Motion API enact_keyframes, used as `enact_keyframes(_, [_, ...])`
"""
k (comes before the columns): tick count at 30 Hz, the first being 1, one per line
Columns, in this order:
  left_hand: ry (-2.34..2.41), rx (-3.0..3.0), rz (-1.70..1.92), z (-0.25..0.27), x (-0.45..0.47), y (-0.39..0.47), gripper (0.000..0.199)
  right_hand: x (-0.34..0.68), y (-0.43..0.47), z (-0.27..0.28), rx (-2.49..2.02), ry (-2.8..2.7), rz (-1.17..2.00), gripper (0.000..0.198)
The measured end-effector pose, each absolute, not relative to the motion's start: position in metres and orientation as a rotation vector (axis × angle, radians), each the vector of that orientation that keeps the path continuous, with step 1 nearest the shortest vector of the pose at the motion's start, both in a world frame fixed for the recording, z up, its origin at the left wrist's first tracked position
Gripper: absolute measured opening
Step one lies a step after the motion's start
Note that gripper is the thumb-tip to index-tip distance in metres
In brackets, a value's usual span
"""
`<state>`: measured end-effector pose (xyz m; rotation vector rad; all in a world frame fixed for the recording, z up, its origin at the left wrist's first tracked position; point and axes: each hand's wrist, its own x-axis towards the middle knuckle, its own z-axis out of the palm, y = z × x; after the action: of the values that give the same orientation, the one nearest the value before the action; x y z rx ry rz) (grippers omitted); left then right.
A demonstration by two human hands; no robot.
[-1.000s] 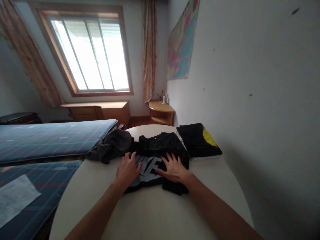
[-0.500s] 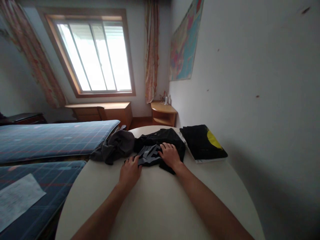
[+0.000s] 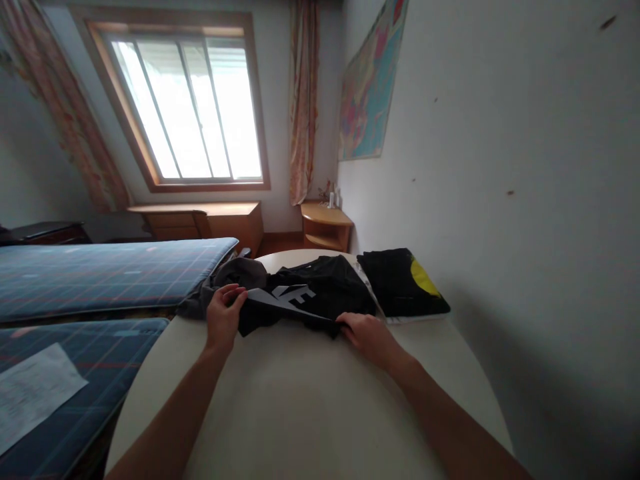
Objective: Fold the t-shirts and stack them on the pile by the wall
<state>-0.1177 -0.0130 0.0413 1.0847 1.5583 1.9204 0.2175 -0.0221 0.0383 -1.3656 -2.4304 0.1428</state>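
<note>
A black garment with large grey lettering, which looks like a T-shirt (image 3: 333,293), lies partly bunched on the round white table (image 3: 300,413). My left hand (image 3: 225,317) pinches its edge at the left, beside the lettering. Closed on the near right edge is my right hand (image 3: 367,337), and the cloth is pulled taut and slightly raised between the two hands. A crumpled dark grey cloth (image 3: 245,272) sits behind my left hand. To the right lies a folded black garment (image 3: 400,283) with a yellow patch and a white edge.
Two plaid mattresses (image 3: 115,273) are at the left, the nearer one bearing a sheet of paper (image 3: 40,393). A white wall (image 3: 525,133) runs along the right side. Beyond the table stand a wooden desk (image 3: 235,223) and a corner shelf (image 3: 327,215).
My hands have moved apart, the left one leftward, the right one rightward and nearer. From lying on the T-shirt, they now grip its edges and stretch the near part.
</note>
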Motion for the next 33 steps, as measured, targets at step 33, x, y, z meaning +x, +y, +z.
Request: enact_keyframes(33, [1.317,2.636,0.471,0.038,-0.054,-0.055,0.02,0.256,-0.01,0.046,-1.595,-2.053,0.007,0.032])
